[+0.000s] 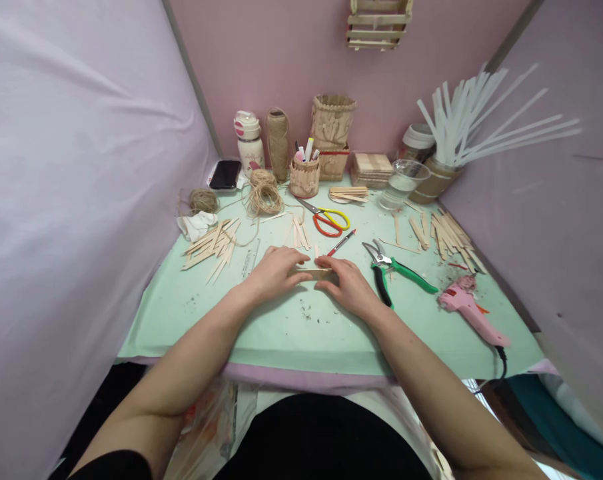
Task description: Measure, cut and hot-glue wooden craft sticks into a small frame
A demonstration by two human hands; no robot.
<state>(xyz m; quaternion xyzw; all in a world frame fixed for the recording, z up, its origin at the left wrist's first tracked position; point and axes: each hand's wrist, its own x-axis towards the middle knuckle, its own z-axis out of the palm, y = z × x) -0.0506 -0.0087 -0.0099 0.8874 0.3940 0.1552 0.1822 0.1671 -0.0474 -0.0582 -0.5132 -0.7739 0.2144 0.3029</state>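
Between my two hands a wooden craft stick [317, 274] lies crosswise, just above the pale green table. My left hand [280, 272] pinches its left end between thumb and fingers. At the other end, the thumb and fingers of my right hand [348, 283] close on it the same way. Both palms face down, and they hide the stick's ends. Just beyond my right fingers lies a red and grey pen [342, 243]. A clear ruler [250, 259] rests left of my left hand. Green-handled pruning shears [400, 267] lie open to the right.
Scissors [326, 219] with red and yellow handles lie behind my hands. Loose craft sticks [214, 247] are heaped at left, others [454, 240] at right. A pink glue gun [474, 312] lies at the right edge. A water cup [400, 187] and twine coil [264, 193] stand behind.
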